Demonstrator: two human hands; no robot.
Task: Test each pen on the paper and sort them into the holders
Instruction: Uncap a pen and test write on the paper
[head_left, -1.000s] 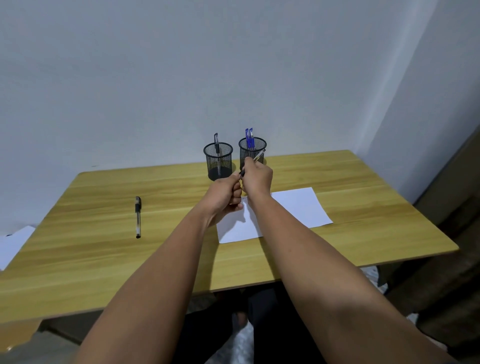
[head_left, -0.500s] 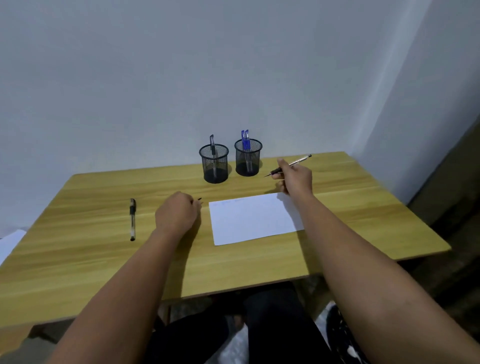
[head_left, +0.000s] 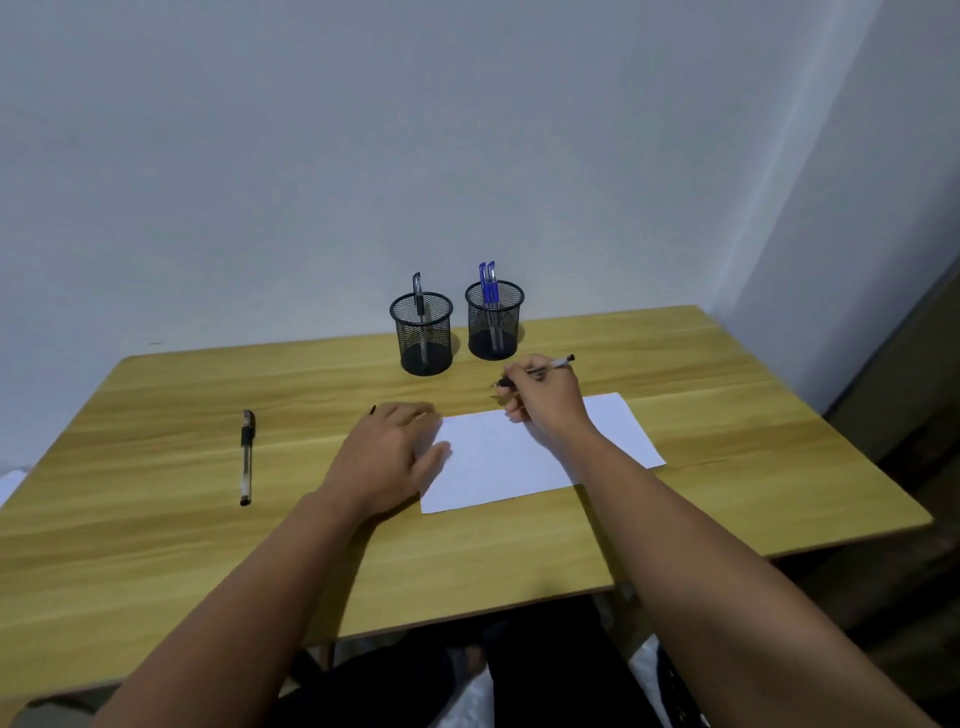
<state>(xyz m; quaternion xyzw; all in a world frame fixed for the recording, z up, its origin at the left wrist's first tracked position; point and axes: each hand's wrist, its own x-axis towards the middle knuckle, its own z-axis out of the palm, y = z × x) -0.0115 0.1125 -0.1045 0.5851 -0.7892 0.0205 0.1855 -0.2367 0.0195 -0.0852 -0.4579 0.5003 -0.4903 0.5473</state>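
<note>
gripping pen (head_left: 537, 370) in right hand (head_left: 545, 400) | left hand (head_left: 395, 447) flat on paper (head_left: 519, 457) | no legible writing

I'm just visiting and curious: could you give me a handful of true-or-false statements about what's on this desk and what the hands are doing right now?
1. The right hand holds a pen above the far edge of the paper. True.
2. Both mesh holders are empty. False: the left holder has one black-capped pen, the right holder has two blue-capped pens.
3. A black pen lies alone on the table, left of the left hand. True.
4. The left hand is lifting the paper off the table. False: it rests at the sheet's left edge, which lies flat.
</note>
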